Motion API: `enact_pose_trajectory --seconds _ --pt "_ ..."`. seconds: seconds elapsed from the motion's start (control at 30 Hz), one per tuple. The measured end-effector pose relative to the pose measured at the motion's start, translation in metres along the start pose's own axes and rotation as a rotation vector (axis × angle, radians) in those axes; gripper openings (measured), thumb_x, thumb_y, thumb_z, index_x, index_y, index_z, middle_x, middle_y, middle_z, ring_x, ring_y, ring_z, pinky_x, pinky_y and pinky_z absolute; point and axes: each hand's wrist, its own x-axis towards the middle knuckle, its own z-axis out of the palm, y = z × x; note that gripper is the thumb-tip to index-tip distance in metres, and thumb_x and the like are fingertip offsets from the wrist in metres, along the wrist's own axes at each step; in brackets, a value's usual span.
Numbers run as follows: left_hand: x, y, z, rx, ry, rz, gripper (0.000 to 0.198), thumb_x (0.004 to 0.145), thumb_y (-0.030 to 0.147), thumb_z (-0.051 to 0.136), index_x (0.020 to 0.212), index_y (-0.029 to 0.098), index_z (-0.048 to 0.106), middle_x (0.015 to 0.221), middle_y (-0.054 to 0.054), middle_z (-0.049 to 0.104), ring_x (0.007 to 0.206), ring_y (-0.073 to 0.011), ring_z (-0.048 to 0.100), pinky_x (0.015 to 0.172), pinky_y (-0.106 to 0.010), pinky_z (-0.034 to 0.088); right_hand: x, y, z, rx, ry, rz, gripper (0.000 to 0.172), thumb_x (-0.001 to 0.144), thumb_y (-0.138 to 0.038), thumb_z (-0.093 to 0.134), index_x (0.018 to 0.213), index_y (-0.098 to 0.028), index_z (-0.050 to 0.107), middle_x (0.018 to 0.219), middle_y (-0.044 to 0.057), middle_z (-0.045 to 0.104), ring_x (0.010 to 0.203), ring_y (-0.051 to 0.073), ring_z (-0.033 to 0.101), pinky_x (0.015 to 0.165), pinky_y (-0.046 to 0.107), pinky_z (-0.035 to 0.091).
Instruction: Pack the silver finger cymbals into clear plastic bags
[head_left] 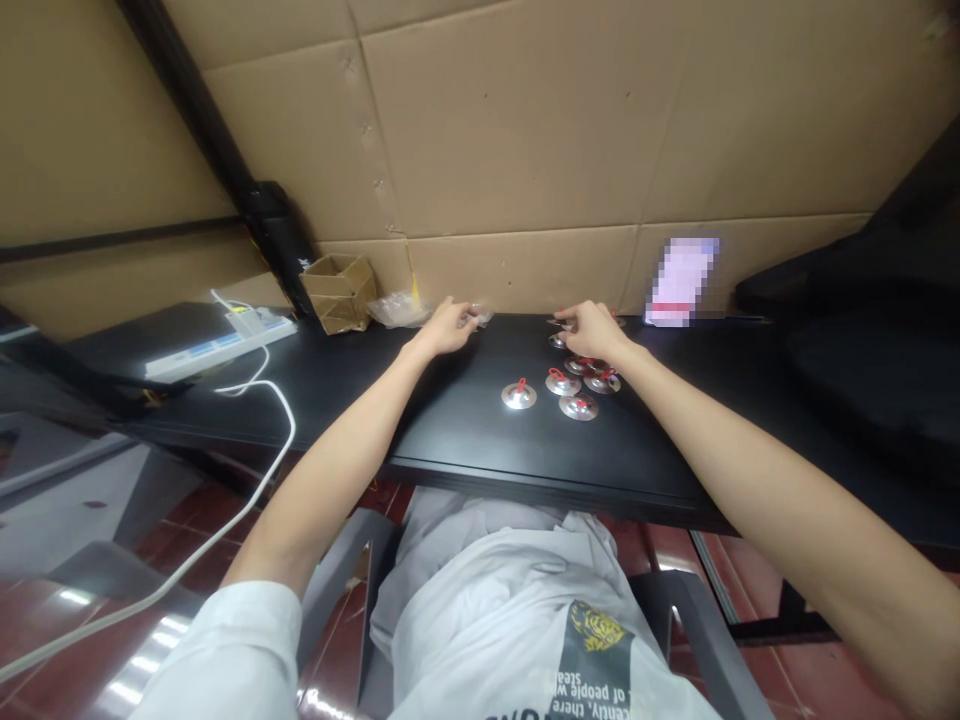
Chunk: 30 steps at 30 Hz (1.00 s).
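Silver finger cymbals with red loops lie on the black table. A single cymbal (pixel 519 396) sits apart at the left, and several more, such as the front cymbal (pixel 579 407), are grouped to its right. My right hand (pixel 594 333) is at the back of this group, its fingers closed at the edge of a finger cymbal (pixel 557 341); the palm hides part of the group. Toward the back, my left hand (pixel 448 328) has its fingers curled together against a small crumpled piece of clear plastic (pixel 480 318).
An open cardboard box (pixel 339 293) and a clear plastic bag (pixel 399 309) stand at the back left. Beyond them is a white power strip (pixel 220 345) with a trailing cable (pixel 279 455). A blurred phone (pixel 682 282) leans on the cardboard wall (pixel 517 130). A dark bag-like shape (pixel 877 320) fills the right.
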Motion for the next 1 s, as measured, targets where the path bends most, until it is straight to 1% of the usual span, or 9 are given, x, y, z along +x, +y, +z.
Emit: enact_pose_trajectory --seconds 0.13,0.23,0.3,0.4,0.5,0.63,0.77,0.87,1.0 --pt "0.000 0.003 0.000 -0.027 0.014 0.028 0.033 0.106 0.028 0.059 0.129 0.013 0.075 0.116 -0.013 0.070 0.121 -0.0273 0.063 0.118 -0.042 0.046 0.000 -0.005 -0.002 0.105 0.065 0.012 0.050 0.085 -0.012 0.075 0.135 -0.010 0.080 0.119 0.015 0.083 0.122 0.037 0.073 0.113 0.050 0.056" --pt "-0.003 0.011 0.002 -0.092 0.031 0.096 0.031 0.102 0.030 0.066 0.127 0.013 0.076 0.121 -0.015 0.068 0.114 -0.0260 0.066 0.113 -0.041 0.049 -0.001 -0.015 -0.003 0.307 0.099 0.069 0.048 0.083 -0.014 0.084 0.131 -0.011 0.081 0.107 0.014 0.085 0.108 0.034 0.080 0.110 0.051 0.060" --pt "-0.005 0.021 0.005 -0.177 0.003 0.170 0.036 0.098 0.034 0.074 0.130 0.016 0.075 0.127 -0.014 0.067 0.109 -0.0239 0.067 0.108 -0.040 0.051 0.000 -0.023 -0.001 0.493 0.110 0.089 0.051 0.081 -0.015 0.088 0.131 -0.013 0.081 0.116 0.015 0.084 0.108 0.032 0.081 0.107 0.050 0.062" --pt "-0.007 0.038 0.014 -0.360 -0.067 0.260 0.043 0.094 0.039 0.080 0.131 0.018 0.073 0.130 -0.012 0.070 0.106 -0.0223 0.068 0.102 -0.038 0.053 -0.001 -0.035 0.002 0.734 0.072 0.052 0.055 0.077 -0.014 0.091 0.132 -0.015 0.079 0.137 0.017 0.077 0.127 0.034 0.075 0.109 0.049 0.062" --pt "-0.006 0.050 0.025 -0.548 -0.109 0.260 0.035 0.094 0.044 0.079 0.116 0.017 0.073 0.122 -0.012 0.076 0.108 -0.0224 0.070 0.099 -0.036 0.054 -0.004 -0.041 0.004 0.851 0.012 0.049 0.055 0.075 -0.011 0.090 0.129 -0.015 0.079 0.141 0.018 0.075 0.136 0.035 0.070 0.111 0.050 0.062" --pt "-0.004 0.055 0.035 -0.762 -0.100 0.096 0.038 0.089 0.048 0.085 0.093 0.015 0.069 0.098 -0.011 0.079 0.090 -0.0190 0.073 0.089 -0.034 0.056 -0.005 -0.045 0.006 0.857 -0.001 0.079 0.054 0.078 -0.014 0.087 0.131 -0.014 0.078 0.145 0.020 0.072 0.139 0.037 0.068 0.104 0.050 0.065" --pt "-0.006 0.054 0.036 -0.896 -0.146 -0.151 0.036 0.091 0.045 0.086 0.092 0.014 0.068 0.086 -0.010 0.079 0.076 -0.0171 0.074 0.076 -0.032 0.059 -0.003 -0.044 0.006 0.699 0.087 0.035 0.049 0.089 -0.014 0.074 0.137 -0.014 0.076 0.145 0.016 0.073 0.136 0.032 0.069 0.115 0.048 0.058" --pt "-0.007 0.054 0.034 -0.969 -0.185 -0.285 0.026 0.097 0.038 0.081 0.097 0.014 0.072 0.085 -0.010 0.079 0.074 -0.0173 0.076 0.077 -0.031 0.061 -0.006 -0.042 0.005 0.509 0.138 -0.073 0.051 0.092 -0.015 0.067 0.143 -0.017 0.075 0.140 0.012 0.077 0.126 0.029 0.074 0.117 0.046 0.054" --pt "-0.006 0.054 0.032 -1.078 -0.208 -0.377 0.020 0.106 0.029 0.067 0.094 0.013 0.073 0.096 -0.012 0.081 0.079 -0.0164 0.078 0.083 -0.031 0.062 -0.014 -0.043 0.005 0.365 0.121 -0.246 0.055 0.095 -0.024 0.065 0.149 -0.022 0.072 0.128 0.009 0.082 0.107 0.027 0.075 0.108 0.046 0.055"
